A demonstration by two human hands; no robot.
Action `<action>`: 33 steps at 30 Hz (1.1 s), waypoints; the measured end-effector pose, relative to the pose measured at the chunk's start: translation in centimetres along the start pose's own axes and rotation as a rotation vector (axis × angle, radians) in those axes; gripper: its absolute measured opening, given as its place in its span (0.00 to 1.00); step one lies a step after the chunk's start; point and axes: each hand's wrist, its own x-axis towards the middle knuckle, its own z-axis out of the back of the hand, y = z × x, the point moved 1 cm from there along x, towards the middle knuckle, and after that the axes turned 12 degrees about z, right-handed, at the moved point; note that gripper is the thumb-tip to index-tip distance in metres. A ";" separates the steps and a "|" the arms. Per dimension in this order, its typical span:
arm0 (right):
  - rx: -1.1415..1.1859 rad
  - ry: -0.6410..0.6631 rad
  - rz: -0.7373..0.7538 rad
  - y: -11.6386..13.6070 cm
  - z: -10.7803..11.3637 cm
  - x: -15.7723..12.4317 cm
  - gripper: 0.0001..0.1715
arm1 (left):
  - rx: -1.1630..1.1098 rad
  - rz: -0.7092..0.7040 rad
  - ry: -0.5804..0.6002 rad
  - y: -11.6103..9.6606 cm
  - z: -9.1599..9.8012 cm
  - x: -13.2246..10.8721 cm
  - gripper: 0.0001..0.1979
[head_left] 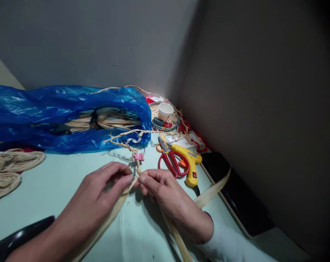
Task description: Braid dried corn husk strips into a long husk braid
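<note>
A thin braid of dried plant fibre (138, 166) runs down from a pink binder clip (139, 156) at the middle of the table. Just below the clip, my left hand (104, 189) pinches a pale fibre strip (114, 212) that trails toward the lower left. My right hand (165, 191) is closed at the braid's lower end, close beside the left fingertips, with another strip (178, 242) hanging below it. A wide strip end (214, 189) sticks out to the right behind that wrist. The fingers partly hide where the strips meet.
Behind lies a blue plastic bag (52, 105) with fibre bundles (110, 119). Red-handled scissors (173, 163), a yellow glue gun (192, 163) and a white cup (165, 111) are right of centre. A black object (235, 193) is at right; woven pieces (17, 162) lie at left.
</note>
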 end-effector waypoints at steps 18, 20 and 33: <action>-1.307 0.281 0.250 1.1 0.3 -0.6 0.08 | -0.311 0.256 0.273 1.3 -1.8 1.2 0.12; -1.352 0.299 0.273 0.9 0.2 -0.6 0.08 | -0.341 0.295 0.295 1.2 -1.9 1.2 0.13; -1.197 0.304 0.238 1.8 0.0 -1.0 0.11 | -0.369 0.389 0.199 1.4 -2.5 1.2 0.17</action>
